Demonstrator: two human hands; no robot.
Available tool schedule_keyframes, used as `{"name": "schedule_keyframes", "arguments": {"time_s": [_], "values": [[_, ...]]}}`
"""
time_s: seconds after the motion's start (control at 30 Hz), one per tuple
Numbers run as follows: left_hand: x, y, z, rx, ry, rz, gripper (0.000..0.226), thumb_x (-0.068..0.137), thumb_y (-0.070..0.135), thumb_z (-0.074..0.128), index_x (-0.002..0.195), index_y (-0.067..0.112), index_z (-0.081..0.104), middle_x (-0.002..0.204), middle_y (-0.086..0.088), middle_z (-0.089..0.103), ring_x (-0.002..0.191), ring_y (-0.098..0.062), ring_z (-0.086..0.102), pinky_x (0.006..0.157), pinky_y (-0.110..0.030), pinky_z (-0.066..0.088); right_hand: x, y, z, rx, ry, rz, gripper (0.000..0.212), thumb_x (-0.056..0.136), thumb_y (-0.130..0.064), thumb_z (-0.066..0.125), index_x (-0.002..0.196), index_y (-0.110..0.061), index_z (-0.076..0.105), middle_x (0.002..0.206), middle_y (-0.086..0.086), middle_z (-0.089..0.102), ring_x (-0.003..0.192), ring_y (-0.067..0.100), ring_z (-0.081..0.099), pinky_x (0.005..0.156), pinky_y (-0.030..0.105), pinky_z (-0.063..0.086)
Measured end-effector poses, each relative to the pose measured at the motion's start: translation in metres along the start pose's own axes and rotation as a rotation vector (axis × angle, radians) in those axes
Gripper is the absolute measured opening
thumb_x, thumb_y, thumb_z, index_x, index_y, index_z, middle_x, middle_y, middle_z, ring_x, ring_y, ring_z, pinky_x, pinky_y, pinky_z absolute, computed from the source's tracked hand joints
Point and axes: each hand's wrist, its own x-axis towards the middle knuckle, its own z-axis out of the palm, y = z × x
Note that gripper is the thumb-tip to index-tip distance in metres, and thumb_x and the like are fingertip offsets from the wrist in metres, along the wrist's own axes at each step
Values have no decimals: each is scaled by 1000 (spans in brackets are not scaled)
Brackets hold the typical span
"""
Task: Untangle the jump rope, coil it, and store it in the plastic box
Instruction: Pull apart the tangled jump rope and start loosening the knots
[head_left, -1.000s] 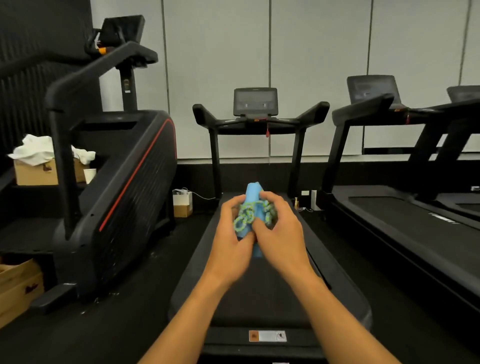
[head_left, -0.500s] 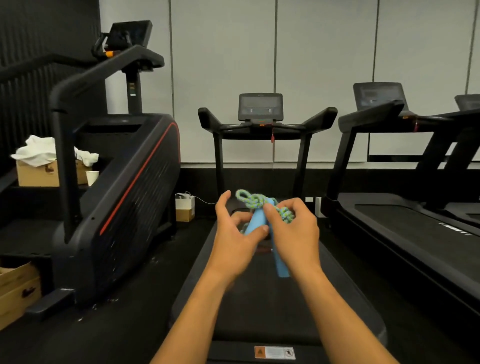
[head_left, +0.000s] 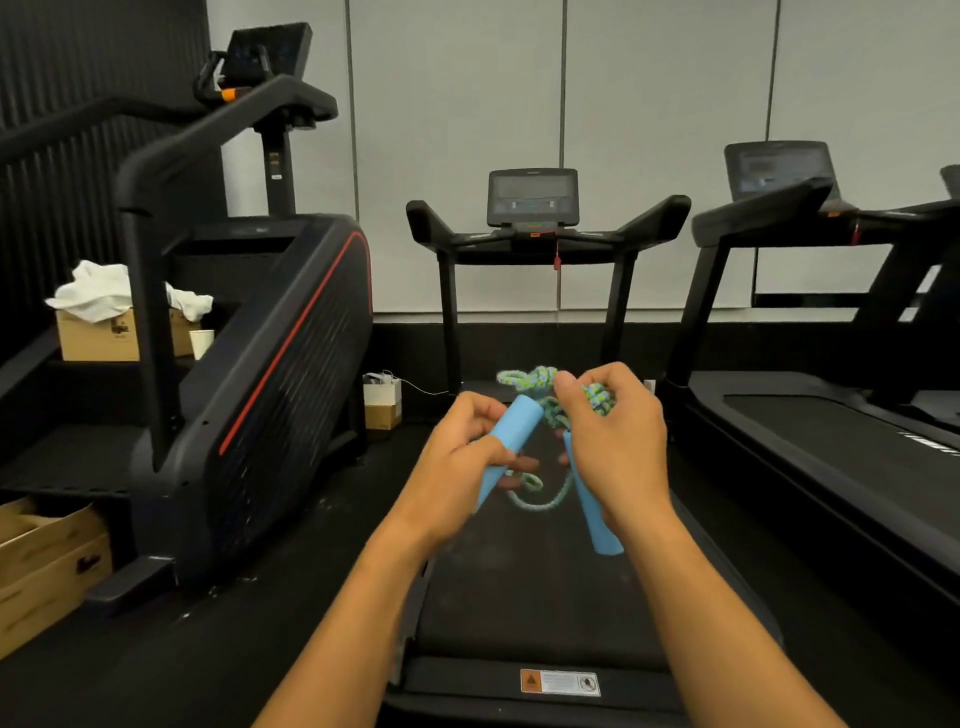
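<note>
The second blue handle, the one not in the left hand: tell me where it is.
In the head view it hangs right of centre, below the right hand, over the treadmill belt: the second blue handle.

We have pulled our hands (head_left: 540, 452) apart, separating the two handles (head_left: 511, 441); the rope (head_left: 550, 395) bundle has loosened.

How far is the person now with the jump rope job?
Early. Done: the two blue handles are apart. In hand: the left hand grips one handle, the right hand pinches the knotted rope; the other handle hangs below. Left: untangling, coiling, storing; no plastic box is visible.
</note>
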Motion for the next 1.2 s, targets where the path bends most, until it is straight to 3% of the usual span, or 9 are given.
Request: {"name": "schedule_keyframes", "arguments": {"time_s": [0.1, 0.27, 0.37, 0.47, 0.57, 0.77, 0.9, 1.0, 1.2], "values": [[-1, 0, -10, -49, 11, 0, 43, 68, 15, 50, 109, 6, 61, 99, -16, 68, 92, -36, 73, 85, -50, 56, 5, 0, -9, 91, 0, 100, 25, 91, -36, 67, 79, -16, 59, 70, 9, 63, 57, 29, 67, 48, 37, 57], [-3, 1, -14, -176, -49, -12, 46, 71, 14, 47, 113, 0, 61, 75, -10, 62, 83, -39, 70, 71, -44, 59, 9, -1, -17, 363, -63, 357, 25, 90, -32, 70, 82, -10, 61, 62, 5, 57, 50, 21, 60, 48, 32, 53], [-4, 4, -9, -239, -41, -53, 48, 74, 15, 47, 118, -1, 54, 79, -15, 61, 65, -35, 65, 50, -33, 50, 9, 2, -18, 349, -78, 337, 24, 89, -30, 72, 85, -9, 62, 73, 9, 63, 51, 21, 63, 47, 30, 53], [-4, 9, -9, -188, -43, -23, 48, 74, 16, 46, 117, -2, 54, 81, -17, 63, 55, -26, 55, 44, -27, 38, 11, 7, -18, 290, -48, 295, 23, 90, -29, 71, 89, -9, 59, 78, 13, 65, 53, 23, 66, 48, 30, 53], [-5, 13, -15, -221, -87, 11, 46, 70, 16, 49, 112, -1, 55, 77, -17, 61, 55, -24, 46, 47, -27, 34, 13, 12, -20, 223, -22, 277, 22, 95, -31, 61, 91, -10, 54, 73, 11, 65, 51, 24, 68, 48, 30, 51], [-11, 21, -21, -246, -182, 66, 51, 60, 19, 60, 108, 4, 57, 80, -18, 63, 65, -28, 57, 60, -30, 46, 15, 29, -23, 122, -103, 339, 22, 95, -28, 62, 91, -6, 56, 73, 13, 65, 49, 24, 65, 50, 32, 52], [-13, 28, -19, -408, -61, 101, 50, 73, 9, 58, 122, 7, 49, 105, -17, 71, 90, -34, 69, 70, -38, 51, 16, 31, -26, 58, -267, 374, 18, 91, -20, 68, 84, -6, 60, 75, 12, 62, 58, 21, 60, 50, 34, 56], [-15, 34, -17, -436, -81, 112, 45, 80, 7, 50, 124, 12, 43, 128, -19, 66, 119, -38, 64, 84, -44, 56, 14, 28, -24, 52, -342, 399, 16, 90, -17, 70, 92, -4, 61, 82, 12, 62, 61, 20, 58, 45, 30, 52], [-16, 42, -24, -465, -91, 204, 59, 70, 11, 61, 126, 12, 44, 144, -15, 55, 131, -37, 54, 100, -58, 48, 10, 28, -22, 40, -304, 364, 17, 91, -20, 69, 90, -5, 62, 76, 10, 64, 63, 17, 63, 48, 34, 57]]}}
